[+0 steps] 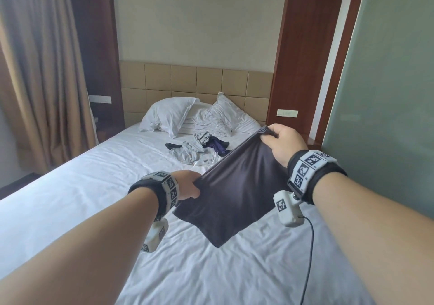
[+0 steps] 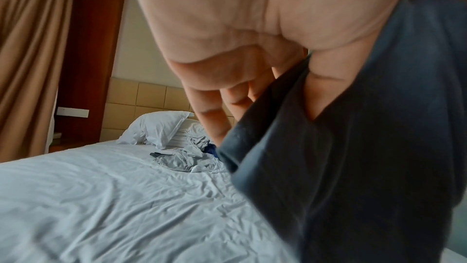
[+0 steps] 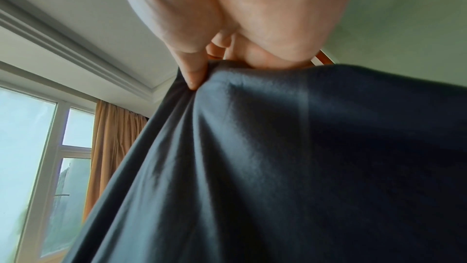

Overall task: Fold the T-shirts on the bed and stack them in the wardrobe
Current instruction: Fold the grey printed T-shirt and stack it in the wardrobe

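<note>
— What sort of room is this?
— A hotel-style bedroom: a white-sheeted bed, two pillows against a tan padded headboard, brown curtains, dark wood panels with switch plates.

The dark T-shirt was a thin, smooth, matt knit cloth that draped in soft folds between the hands. The bed wore a white woven sheet, matt and finely creased, and the pillows had the same rumpled white cloth. The headboard looked like padded beige panels with a faint sheen. The side panels were polished reddish wood, the curtain a heavy tan cloth, and the wall panel frosted, greenish glass.
</note>
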Tool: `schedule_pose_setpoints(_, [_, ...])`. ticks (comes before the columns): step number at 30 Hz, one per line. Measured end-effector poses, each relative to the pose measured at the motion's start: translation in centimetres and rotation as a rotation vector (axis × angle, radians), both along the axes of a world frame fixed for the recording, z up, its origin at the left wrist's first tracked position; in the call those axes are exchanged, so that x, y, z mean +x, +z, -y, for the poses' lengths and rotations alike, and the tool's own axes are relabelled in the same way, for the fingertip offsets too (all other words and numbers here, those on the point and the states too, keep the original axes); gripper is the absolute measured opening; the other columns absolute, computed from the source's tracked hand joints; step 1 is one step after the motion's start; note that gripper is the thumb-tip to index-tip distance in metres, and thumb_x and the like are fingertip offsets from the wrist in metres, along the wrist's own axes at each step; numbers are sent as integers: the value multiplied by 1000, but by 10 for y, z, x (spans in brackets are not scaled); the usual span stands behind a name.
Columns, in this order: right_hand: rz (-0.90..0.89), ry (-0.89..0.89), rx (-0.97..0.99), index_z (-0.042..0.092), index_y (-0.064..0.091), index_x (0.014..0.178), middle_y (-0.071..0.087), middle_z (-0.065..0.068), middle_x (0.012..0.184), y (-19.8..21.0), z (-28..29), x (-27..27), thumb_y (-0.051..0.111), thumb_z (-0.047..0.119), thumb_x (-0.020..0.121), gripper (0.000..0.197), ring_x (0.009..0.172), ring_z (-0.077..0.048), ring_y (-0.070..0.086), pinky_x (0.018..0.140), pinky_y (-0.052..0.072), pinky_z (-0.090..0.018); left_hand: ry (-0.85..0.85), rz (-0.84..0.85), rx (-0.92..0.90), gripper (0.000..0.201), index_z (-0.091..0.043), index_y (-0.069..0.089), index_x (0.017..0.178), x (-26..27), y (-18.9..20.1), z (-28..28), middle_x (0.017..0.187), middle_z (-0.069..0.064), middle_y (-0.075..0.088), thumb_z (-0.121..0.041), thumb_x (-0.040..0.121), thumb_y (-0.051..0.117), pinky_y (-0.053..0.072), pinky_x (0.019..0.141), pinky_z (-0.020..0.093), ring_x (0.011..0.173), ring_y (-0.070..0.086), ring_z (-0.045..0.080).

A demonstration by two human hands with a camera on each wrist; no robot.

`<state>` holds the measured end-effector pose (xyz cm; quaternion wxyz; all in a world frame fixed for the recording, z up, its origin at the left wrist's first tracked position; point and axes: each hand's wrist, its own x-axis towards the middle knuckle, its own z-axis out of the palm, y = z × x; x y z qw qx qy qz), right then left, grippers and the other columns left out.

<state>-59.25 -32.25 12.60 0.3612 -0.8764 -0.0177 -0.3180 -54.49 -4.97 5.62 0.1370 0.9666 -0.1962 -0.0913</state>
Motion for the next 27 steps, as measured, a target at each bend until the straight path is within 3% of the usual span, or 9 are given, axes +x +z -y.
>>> schedule_pose_setpoints(2, [-8, -18, 14, 22, 73, 108, 70, 8, 93, -2, 1, -3, 64, 22, 95, 15, 83, -11, 61, 66, 36, -10, 18, 37, 38, 33, -15, 65, 113, -3, -4, -3, 103, 4, 67, -19, 80, 63, 44, 77, 28, 95, 62, 26])
schedule_pose_setpoints(4, [-13, -53, 40, 21, 74, 107, 72, 5, 95, -3, 3, -7, 64, 24, 95, 16, 88, -16, 64, 69, 40, -20, 30, 71, 59, 33, -16, 63, 118, -3, -8, -7, 111, 6, 66, -11, 85, 59, 44, 75, 27, 100, 62, 28])
schedule_pose_setpoints(7, [-24, -128, 86, 18, 73, 105, 73, -1, 93, -4, 7, -15, 62, 27, 96, 17, 89, -21, 63, 74, 38, -27, 95, 72, -7, 37, -15, 63, 122, -10, -7, -14, 118, 10, 65, -4, 88, 50, 58, 72, 31, 98, 66, 32])
schedule_pose_setpoints(9, [-42, -183, 81, 15, 72, 101, 72, -4, 91, -6, 10, -21, 61, 28, 96, 18, 87, -24, 61, 71, 36, -29, 174, 25, -189, 33, -16, 65, 116, -9, -3, -23, 113, 11, 63, -3, 89, 49, 64, 74, 43, 97, 69, 32])
schedule_pose_setpoints(12, [-93, -235, 82, 8, 69, 96, 70, -9, 87, -11, 18, -29, 59, 29, 96, 23, 83, -28, 59, 68, 38, -33, 284, -18, -517, 21, -20, 68, 103, -2, 2, -40, 105, 11, 68, -4, 92, 59, 65, 74, 43, 92, 71, 26])
schedule_pose_setpoints(15, [-169, -288, 93, 2, 67, 90, 69, -13, 84, -25, 30, -31, 60, 30, 93, 29, 82, -32, 63, 70, 45, -36, 344, -59, -788, 12, -20, 70, 97, -1, 4, -54, 102, 11, 71, -9, 92, 68, 62, 87, 45, 93, 70, 24])
schedule_pose_setpoints(18, [-270, -307, 122, 6, 66, 82, 68, -12, 81, -53, 39, -34, 61, 31, 92, 28, 77, -31, 63, 64, 42, -33, 354, -151, -964, 8, -18, 71, 91, -1, -7, -59, 97, 9, 73, -10, 91, 73, 59, 93, 45, 93, 71, 23])
schedule_pose_setpoints(22, [-419, -309, 119, 11, 70, 82, 71, -10, 83, -94, 50, -39, 64, 34, 92, 26, 81, -30, 65, 69, 47, -31, 363, -258, -1033, 8, -10, 68, 97, -7, -35, -50, 92, 11, 72, -4, 93, 70, 61, 73, 36, 76, 72, 20])
schedule_pose_setpoints(27, [-511, -353, 239, 14, 69, 65, 64, -8, 69, -142, 63, -27, 72, 31, 82, 25, 72, -33, 62, 77, 56, -43, 422, -421, -941, 10, -6, 67, 103, 2, -69, -40, 91, 16, 72, -5, 93, 70, 62, 62, 40, 68, 73, 27])
